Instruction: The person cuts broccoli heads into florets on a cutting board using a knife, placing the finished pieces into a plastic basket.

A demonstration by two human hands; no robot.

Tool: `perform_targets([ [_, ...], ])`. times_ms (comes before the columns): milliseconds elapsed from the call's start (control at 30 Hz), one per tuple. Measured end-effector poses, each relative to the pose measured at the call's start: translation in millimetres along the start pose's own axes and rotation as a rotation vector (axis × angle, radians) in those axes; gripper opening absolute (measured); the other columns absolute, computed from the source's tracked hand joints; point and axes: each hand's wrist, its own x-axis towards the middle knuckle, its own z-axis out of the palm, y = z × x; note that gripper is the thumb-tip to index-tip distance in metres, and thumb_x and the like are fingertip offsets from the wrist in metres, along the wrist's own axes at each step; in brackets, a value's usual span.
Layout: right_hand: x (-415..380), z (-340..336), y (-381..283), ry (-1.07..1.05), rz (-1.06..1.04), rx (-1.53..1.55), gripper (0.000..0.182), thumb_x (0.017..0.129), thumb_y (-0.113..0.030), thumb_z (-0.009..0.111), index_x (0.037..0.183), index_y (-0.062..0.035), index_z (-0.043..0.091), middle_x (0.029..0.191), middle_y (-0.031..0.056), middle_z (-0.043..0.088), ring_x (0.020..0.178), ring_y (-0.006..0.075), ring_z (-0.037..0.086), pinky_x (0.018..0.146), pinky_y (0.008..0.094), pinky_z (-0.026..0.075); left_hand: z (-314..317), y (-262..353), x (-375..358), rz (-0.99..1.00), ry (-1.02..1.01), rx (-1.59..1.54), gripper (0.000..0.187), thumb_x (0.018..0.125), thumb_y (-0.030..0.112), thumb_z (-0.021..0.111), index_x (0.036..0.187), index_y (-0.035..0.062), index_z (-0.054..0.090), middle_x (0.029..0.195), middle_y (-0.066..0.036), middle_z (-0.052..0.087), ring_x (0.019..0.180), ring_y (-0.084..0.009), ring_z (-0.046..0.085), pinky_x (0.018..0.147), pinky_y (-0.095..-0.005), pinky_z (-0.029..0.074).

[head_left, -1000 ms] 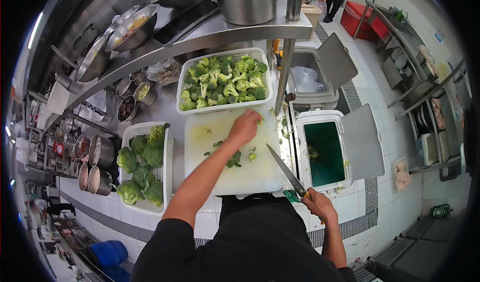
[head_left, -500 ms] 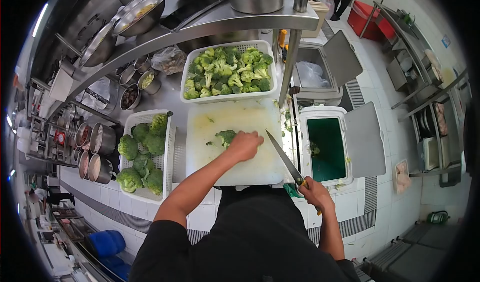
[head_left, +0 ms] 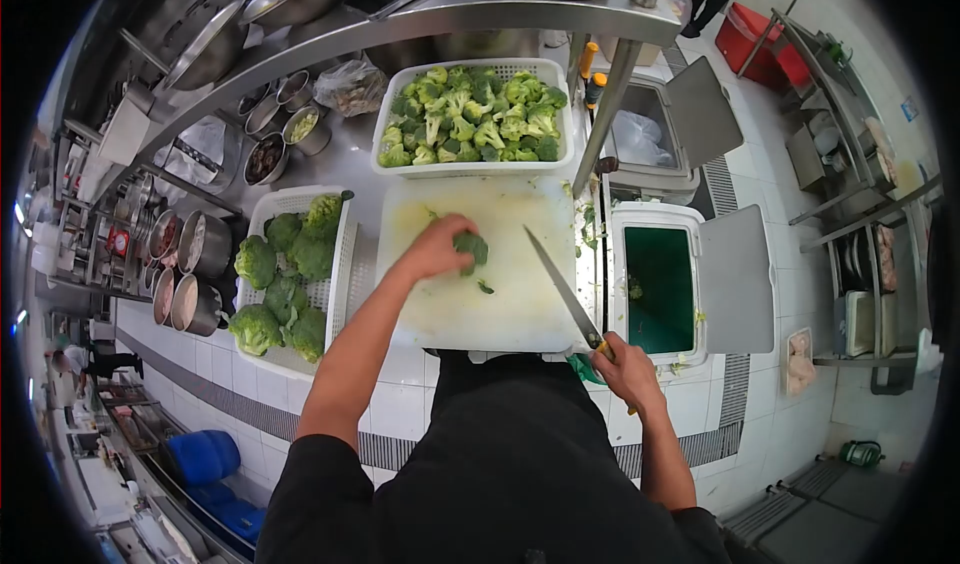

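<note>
Left hand (head_left: 437, 251) holds a broccoli piece (head_left: 472, 248) on the white cutting board (head_left: 500, 304). Right hand (head_left: 625, 372) grips a knife (head_left: 560, 289). Behind the board, one basket (head_left: 478, 169) is full of cut bits. Left of the board, whole heads (head_left: 285, 289) wait.

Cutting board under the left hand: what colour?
White, yellow-green stained cutting board; head view.
</note>
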Motion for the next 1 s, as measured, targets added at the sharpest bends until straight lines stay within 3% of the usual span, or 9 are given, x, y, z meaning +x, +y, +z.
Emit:
perform_targets([
  [167,10,-3,-24,-0.222,-0.067,-0.157,0.036,0.097,-0.043,0.062,0.104,-0.0076,0.063,0.082,0.0224,0.071,0.086,0.0461,0.068,0.077,0.0544,0.052,-19,-58,-1,-0.398,0.162,-0.656,0.055,0.079,0.019,0.082,0.131,0.0113,0.066,0.137,-0.010,0.061,0.120,-0.0215,0.060,0.100,-0.0351,0.050],
  [267,6,-1,-33,-0.288,-0.054,-0.118,0.033,0.096,-0.041,0.064,0.104,-0.0088,0.063,0.084,0.0209,0.070,0.087,0.0450,0.068,0.078,0.0537,0.052,-22,-42,-18,-0.298,0.337,-0.553,0.054,0.081,0.021,0.080,0.132,0.0092,0.068,0.137,-0.014,0.063,0.121,-0.0281,0.062,0.103,-0.0399,0.050],
  [333,2,-3,-37,-0.306,-0.050,-0.112,0.033,0.096,-0.041,0.064,0.103,-0.0088,0.063,0.084,0.0205,0.070,0.087,0.0448,0.068,0.078,0.0534,0.052,-17,-19,-27,0.199,0.386,-0.020,0.056,0.082,0.019,0.079,0.136,0.0106,0.066,0.132,-0.012,0.068,0.121,-0.0283,0.064,0.102,-0.0412,0.050],
  [467,1,-3,-41,-0.308,-0.064,-0.139,0.033,0.096,-0.041,0.065,0.102,-0.0086,0.063,0.085,0.0203,0.071,0.087,0.0446,0.068,0.079,0.0527,0.052,-4,-5,-20,0.236,0.436,0.272,0.055,0.082,0.023,0.079,0.133,0.0090,0.065,0.124,-0.012,0.071,0.118,-0.0315,0.066,0.099,-0.0435,0.051],
  [533,1,-3,-35,-0.278,-0.041,-0.132,0.033,0.096,-0.041,0.065,0.102,-0.0083,0.063,0.086,0.0203,0.072,0.087,0.0443,0.068,0.079,0.0525,0.052,-5,0,-13,-0.064,0.689,0.096,0.049,0.082,0.028,0.080,0.124,0.0073,0.064,0.112,-0.014,0.071,0.107,-0.0331,0.068,0.092,-0.0448,0.053],
  [567,-1,-3,-32,-0.260,-0.021,-0.129,0.033,0.095,-0.040,0.065,0.102,-0.0080,0.063,0.086,0.0202,0.072,0.087,0.0440,0.068,0.079,0.0523,0.052,-7,13,-16,-0.060,0.684,0.089,0.049,0.082,0.028,0.080,0.124,0.0073,0.064,0.112,-0.014,0.071,0.107,-0.0331,0.068,0.092,-0.0448,0.053],
  [633,-4,-6,-30,-0.218,-0.012,-0.106,0.033,0.095,-0.040,0.065,0.101,-0.0081,0.063,0.085,0.0199,0.072,0.086,0.0439,0.068,0.078,0.0526,0.052,-8,48,-33,-0.428,0.478,0.124,0.039,0.085,0.033,0.078,0.108,0.0058,0.061,0.101,-0.016,0.070,0.096,-0.0375,0.068,0.084,-0.0475,0.053],
  [667,-4,-6,-30,-0.174,-0.009,-0.082,0.033,0.095,-0.040,0.065,0.101,-0.0082,0.063,0.085,0.0195,0.072,0.085,0.0437,0.069,0.077,0.0529,0.052,8,47,-41,-0.406,0.501,0.143,0.034,0.085,0.031,0.078,0.100,0.0059,0.059,0.095,-0.015,0.070,0.085,-0.0384,0.068,0.079,-0.0483,0.054],
  [1000,42,17,-69,-0.102,-0.295,-0.303,0.025,0.097,-0.033,0.061,0.104,-0.0084,0.061,0.080,0.0188,0.072,0.079,0.0439,0.070,0.071,0.0556,0.053,58,5,-69,-0.422,0.591,-0.212,0.022,0.081,0.015,0.077,0.099,0.0049,0.069,0.092,-0.014,0.070,0.085,-0.0325,0.068,0.080,-0.0432,0.054],
])
